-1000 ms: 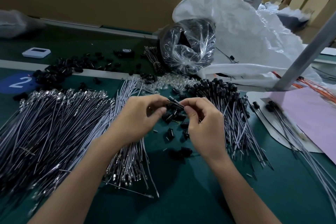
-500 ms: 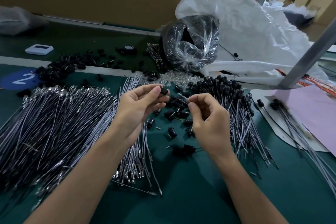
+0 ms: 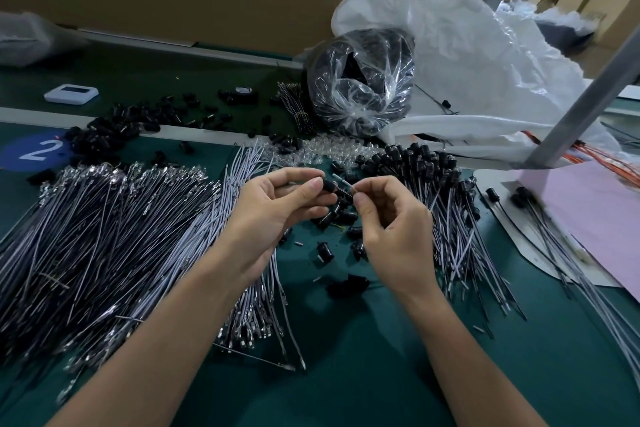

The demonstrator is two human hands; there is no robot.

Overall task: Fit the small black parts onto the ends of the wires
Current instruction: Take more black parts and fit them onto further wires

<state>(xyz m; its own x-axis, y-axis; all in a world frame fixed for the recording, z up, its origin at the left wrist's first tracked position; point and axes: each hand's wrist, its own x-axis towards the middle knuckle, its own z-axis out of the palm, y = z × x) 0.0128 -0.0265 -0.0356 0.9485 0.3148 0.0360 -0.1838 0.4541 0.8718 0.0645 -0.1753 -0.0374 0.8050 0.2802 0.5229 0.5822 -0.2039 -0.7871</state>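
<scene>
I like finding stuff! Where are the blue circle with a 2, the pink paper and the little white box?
blue circle [image 3: 36, 151], head view, its middle, at the 2.
pink paper [image 3: 595, 218], head view, its bare middle.
white box [image 3: 71, 94], head view, its top face.

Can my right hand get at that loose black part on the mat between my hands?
Probably yes. The loose black part lies uncovered on the green mat, close beside the right hand, with nothing between. But its fingers pinch a wire, so they would need freeing first.
</scene>
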